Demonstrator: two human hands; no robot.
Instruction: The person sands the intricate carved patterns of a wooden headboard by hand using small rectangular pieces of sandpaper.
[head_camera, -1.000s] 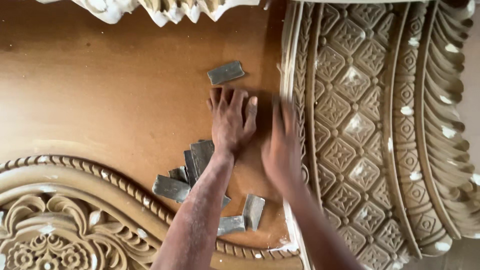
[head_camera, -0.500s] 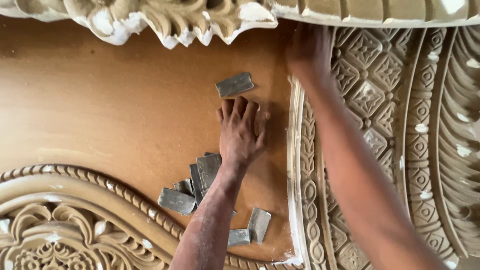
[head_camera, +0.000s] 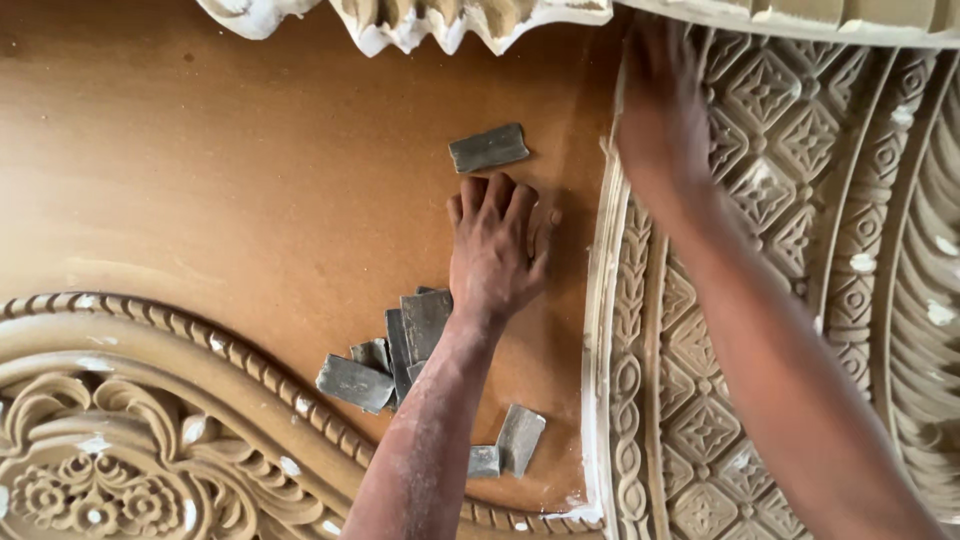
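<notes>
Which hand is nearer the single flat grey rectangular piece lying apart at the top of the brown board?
Left. The left hand lies flat just below the flat grey rectangular piece, fingertips almost touching it. The right hand is off to its right, on the carved panel.

- Our left hand (head_camera: 495, 250) lies flat on the board (head_camera: 220, 190), near its right edge.
- One scrap (head_camera: 488, 148) sits just above our fingertips, apart from the rest.
- A scrap pile (head_camera: 390, 355) lies below the hand, left of our forearm; two more scraps (head_camera: 508, 445) sit lower, right of the forearm.
- The carved panel (head_camera: 780, 330) borders the board on the right; our right hand (head_camera: 665, 110) rests on its upper left part.
- A carved arch (head_camera: 150, 430) fills the lower left; a carved piece (head_camera: 420, 20) overhangs the top edge.
</notes>
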